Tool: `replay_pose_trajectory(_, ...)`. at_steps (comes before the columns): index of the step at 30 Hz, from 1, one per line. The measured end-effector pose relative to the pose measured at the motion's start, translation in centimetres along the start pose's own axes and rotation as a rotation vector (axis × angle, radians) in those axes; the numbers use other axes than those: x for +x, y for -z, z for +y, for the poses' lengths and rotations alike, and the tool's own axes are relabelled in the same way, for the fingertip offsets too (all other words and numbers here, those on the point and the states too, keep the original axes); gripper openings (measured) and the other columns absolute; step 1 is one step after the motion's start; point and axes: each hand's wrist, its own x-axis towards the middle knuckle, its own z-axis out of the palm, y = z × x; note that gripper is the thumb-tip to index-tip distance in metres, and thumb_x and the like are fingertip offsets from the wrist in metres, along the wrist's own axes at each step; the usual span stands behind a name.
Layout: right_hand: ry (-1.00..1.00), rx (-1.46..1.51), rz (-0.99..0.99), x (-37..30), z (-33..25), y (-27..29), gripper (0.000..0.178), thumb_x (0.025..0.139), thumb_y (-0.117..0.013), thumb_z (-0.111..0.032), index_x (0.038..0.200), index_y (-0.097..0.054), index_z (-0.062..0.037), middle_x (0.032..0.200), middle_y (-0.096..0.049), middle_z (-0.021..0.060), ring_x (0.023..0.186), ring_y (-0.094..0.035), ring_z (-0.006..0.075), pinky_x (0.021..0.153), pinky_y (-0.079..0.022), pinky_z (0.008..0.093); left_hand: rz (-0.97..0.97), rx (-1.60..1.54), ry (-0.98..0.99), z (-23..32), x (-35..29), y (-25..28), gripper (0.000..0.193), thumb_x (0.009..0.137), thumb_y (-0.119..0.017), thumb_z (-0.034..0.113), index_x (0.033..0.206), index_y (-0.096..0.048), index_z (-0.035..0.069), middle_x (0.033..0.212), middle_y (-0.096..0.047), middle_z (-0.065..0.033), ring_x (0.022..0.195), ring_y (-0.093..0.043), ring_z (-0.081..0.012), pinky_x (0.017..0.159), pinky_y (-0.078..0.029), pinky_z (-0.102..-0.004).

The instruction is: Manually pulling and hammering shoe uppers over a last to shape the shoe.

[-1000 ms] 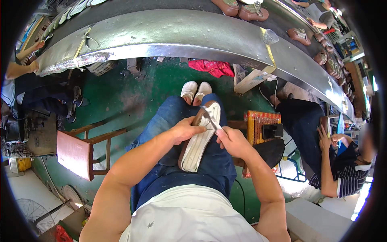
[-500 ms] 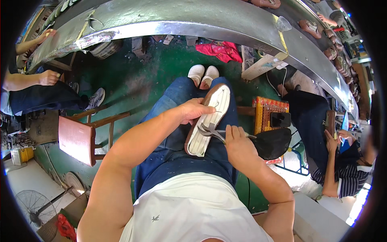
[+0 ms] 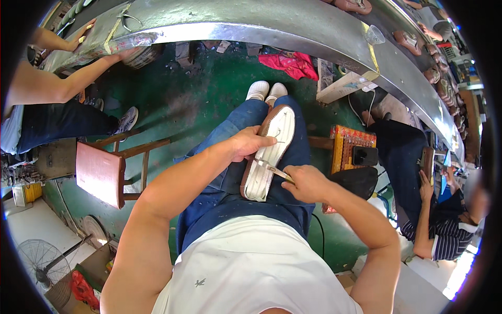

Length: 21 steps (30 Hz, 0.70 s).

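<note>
A shoe (image 3: 284,123) lies bottom up across my lap, its white underside facing me and a brown stitched edge round it. My left hand (image 3: 247,143) is closed round its left side, with the thumb pressed on the white underside. A thin dark piece, too small to name, shows beside the thumb tip. From the right, my right hand (image 3: 306,183) grips the handles of metal pincers (image 3: 273,169). The head of the pincers rests at the left edge of the underside, just below my left hand; whether the jaws bite on anything I cannot tell.
A long metal-edged bench (image 3: 235,23) curves across the far side, with brown shoes (image 3: 408,42) at its right. A stool (image 3: 100,170) stands left, and a beaded seat (image 3: 342,149) carries a phone (image 3: 365,155) at right. Co-workers sit on both sides. A fan (image 3: 44,269) stands lower left.
My right hand and the pincers have turned, and the hand sits slightly lower with its fingers wrapped round the handles. The left co-worker's arms have reached toward the bench. The shoe stays nearly in place.
</note>
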Motion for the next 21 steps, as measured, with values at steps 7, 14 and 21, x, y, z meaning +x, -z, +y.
replay_pose_trajectory(7, -0.152, 0.334, 0.403, -0.6, 0.0, -6.9, 0.035, 0.089, -0.071, -0.031, 0.112, -0.063, -0.0052, 0.092, -0.070, 0.0199, 0.091, -0.068, 0.0419, 0.080, -0.052, 0.0498, -0.271, 0.025, -0.039, 0.2, 0.2, 2.4, 0.097, 0.089, -0.080, 0.027, 0.161, -0.016, 0.014, 0.149, -0.046, -0.0070, 0.137, -0.044, -0.0201, 0.108, -0.042, -0.0416)
replay_pose_trajectory(14, -0.096, -0.028, 0.212, -3.7, -1.1, -3.8, 0.035, 0.094, -0.064, -0.019, 0.119, -0.057, 0.0047, 0.101, -0.067, 0.0231, 0.095, -0.067, 0.0374, 0.080, -0.054, 0.0465, -0.107, 0.290, -0.156, -0.6, 0.8, -0.4, 0.089, 0.093, -0.075, 0.025, 0.158, -0.017, 0.007, 0.146, -0.047, -0.0101, 0.135, -0.046, -0.0224, 0.110, -0.042, -0.0421)
replay_pose_trajectory(21, -0.076, 0.055, 0.253, -3.3, -1.1, -5.9, 0.030, 0.093, -0.066, -0.019, 0.114, -0.059, 0.0024, 0.094, -0.067, 0.0217, 0.085, -0.067, 0.0395, 0.077, -0.055, 0.0461, -0.041, 0.217, -0.127, -1.1, 0.5, -0.6, 0.078, 0.096, -0.071, 0.022, 0.154, -0.023, 0.002, 0.142, -0.051, -0.0139, 0.132, -0.050, -0.0234, 0.111, -0.043, -0.0381)
